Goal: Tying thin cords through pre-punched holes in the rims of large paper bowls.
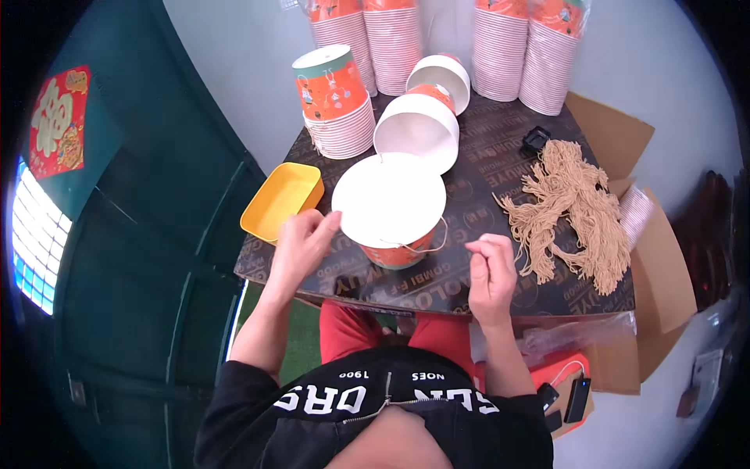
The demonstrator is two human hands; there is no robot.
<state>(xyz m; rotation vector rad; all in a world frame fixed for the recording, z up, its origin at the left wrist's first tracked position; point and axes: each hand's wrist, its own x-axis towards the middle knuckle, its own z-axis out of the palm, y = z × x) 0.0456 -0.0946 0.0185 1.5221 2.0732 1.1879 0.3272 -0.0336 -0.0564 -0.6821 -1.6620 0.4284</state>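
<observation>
Risk lay in the cord [428, 245]: pinched in the right hand [491, 270] while the left hand [301, 244] gripped the bucket [391, 207] rim, a hard pull likely tore its hole.

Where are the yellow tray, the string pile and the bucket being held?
Yellow plastic tray [283, 199], head view, inside bottom.
Tan string pile [574, 211], head view, middle.
Orange paper bucket [389, 199], head view, white inside.

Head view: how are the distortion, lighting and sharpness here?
Head view: strong fisheye, the dark patterned table edges bow and black corners vignette; the barred window at left glares blue-white; the white-lined orange paper bucket and both hands stay sharp.
</observation>
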